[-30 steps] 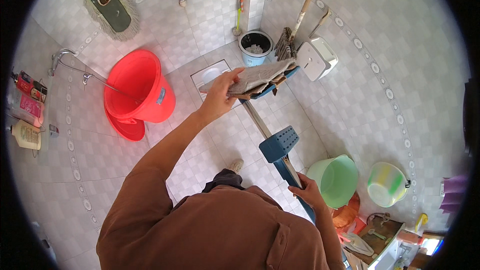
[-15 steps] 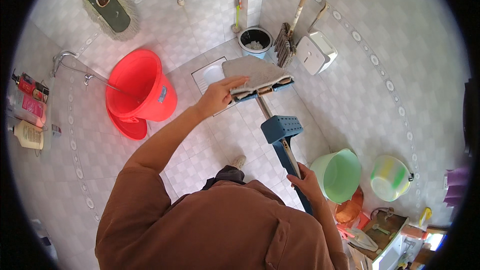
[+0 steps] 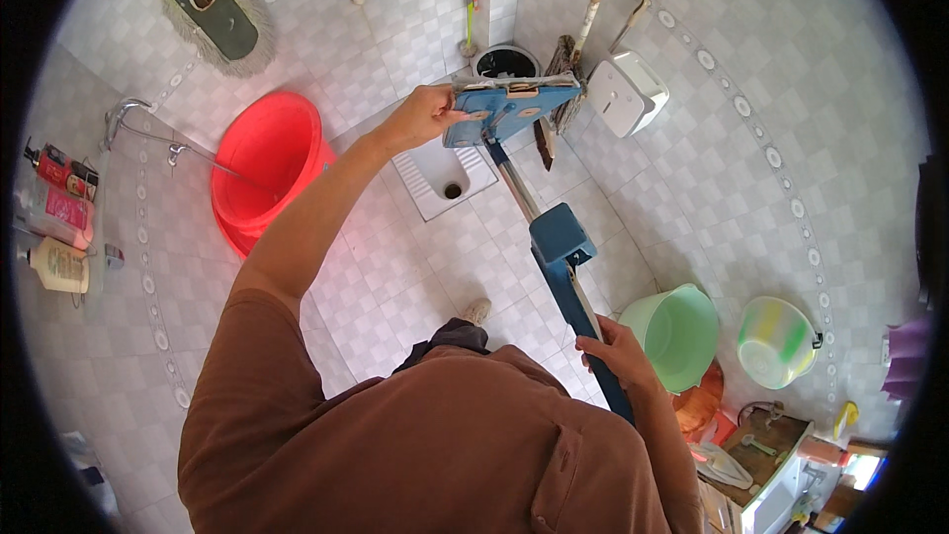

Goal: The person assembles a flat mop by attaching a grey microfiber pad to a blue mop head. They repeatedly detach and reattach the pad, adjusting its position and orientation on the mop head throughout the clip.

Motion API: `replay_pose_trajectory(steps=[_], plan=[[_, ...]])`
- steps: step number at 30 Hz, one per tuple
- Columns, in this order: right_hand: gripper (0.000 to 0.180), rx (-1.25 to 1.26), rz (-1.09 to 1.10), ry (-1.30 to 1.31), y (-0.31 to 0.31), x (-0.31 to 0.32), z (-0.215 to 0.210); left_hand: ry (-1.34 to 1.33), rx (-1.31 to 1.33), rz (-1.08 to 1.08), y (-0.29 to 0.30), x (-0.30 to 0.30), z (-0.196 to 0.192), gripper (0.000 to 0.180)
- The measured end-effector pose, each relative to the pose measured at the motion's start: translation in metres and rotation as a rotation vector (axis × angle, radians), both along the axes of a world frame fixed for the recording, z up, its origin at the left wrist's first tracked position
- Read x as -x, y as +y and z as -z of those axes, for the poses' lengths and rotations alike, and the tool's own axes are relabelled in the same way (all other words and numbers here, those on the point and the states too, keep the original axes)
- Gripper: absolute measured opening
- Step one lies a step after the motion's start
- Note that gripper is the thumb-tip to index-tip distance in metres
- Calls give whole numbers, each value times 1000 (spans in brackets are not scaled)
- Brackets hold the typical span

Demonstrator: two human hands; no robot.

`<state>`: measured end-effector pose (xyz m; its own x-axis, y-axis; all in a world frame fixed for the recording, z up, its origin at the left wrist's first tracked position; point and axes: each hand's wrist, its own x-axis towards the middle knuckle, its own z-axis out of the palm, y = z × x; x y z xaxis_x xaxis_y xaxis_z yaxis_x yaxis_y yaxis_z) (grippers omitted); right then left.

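Note:
A flat mop (image 3: 524, 117) is held up slantwise in front of me, its blue plate turned toward me. Only a thin edge of its grey pad shows along the far side. My left hand (image 3: 427, 117) pinches the plate's left end, fingers curled over the edge. Lower down, my right hand (image 3: 621, 354) is wrapped round the blue and metal handle (image 3: 585, 321). Between the two hands, a blue wringer block (image 3: 561, 231) sits on the pole. Beneath the mop head, a white squat toilet (image 3: 440, 175) lies in the tiled floor.
A large red bucket (image 3: 267, 153) stands at the left. A dark-lined bin (image 3: 506, 59), a string mop (image 3: 565, 109) and a white wall dispenser (image 3: 627, 94) are by the far corner. Green bucket (image 3: 674, 336) and pale bucket (image 3: 777, 341) sit right. A dust mop (image 3: 225, 35) hangs upper left.
The mop head has tipped so that its blue underside faces me instead of the grey pad. My left hand has moved slightly up and now grips the plate's end; the wringer block has turned.

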<state>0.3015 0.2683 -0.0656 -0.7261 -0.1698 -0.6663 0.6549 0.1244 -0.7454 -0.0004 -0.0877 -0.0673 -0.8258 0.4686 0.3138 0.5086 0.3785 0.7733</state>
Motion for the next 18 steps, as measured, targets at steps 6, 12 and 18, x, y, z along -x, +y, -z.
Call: replay_pose_trajectory(steps=[6, 12, 18], plan=[[51, 45, -2, -36, -3, 1, -4, 155, 200, 131, 20, -30, -20, 19], [48, -2, -1, 5, -4, 1, 0, 321, 188, 100, 37, -90, 6, 71], [51, -341, -8, 254, -10, -7, 7, 392, 125, 14, 43, -100, 40, 77]])
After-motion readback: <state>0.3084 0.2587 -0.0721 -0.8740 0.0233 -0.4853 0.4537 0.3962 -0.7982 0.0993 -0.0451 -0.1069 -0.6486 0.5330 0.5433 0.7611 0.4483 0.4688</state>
